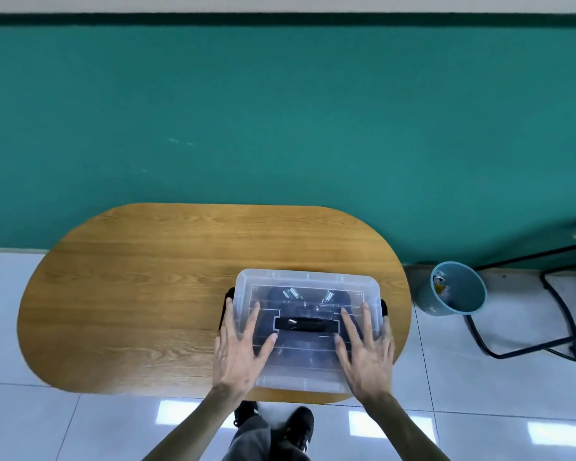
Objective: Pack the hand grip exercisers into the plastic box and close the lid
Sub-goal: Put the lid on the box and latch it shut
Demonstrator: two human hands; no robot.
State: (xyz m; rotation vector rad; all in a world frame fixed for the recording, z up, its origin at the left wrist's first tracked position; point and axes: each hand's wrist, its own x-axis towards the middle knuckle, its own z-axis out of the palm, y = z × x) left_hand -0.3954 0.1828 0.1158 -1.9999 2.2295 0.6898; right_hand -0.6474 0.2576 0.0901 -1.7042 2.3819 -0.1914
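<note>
A clear plastic box (308,279) stands on the right part of the oval wooden table (130,294), with its lid lying on top. A black carry handle (305,325) sits in the lid's middle. Through the lid I see dark hand grip exercisers (293,296) with silver springs inside. My left hand (241,352) lies flat on the lid's left side, fingers spread. My right hand (366,351) lies flat on the lid's right side, fingers spread. Black side latches (227,302) stick out at both ends of the box.
A blue bin (454,289) with a can inside stands on the tiled floor to the right of the table. A black metal frame (559,314) is further right. A green wall runs behind the table. My shoes (280,424) show below the table's front edge.
</note>
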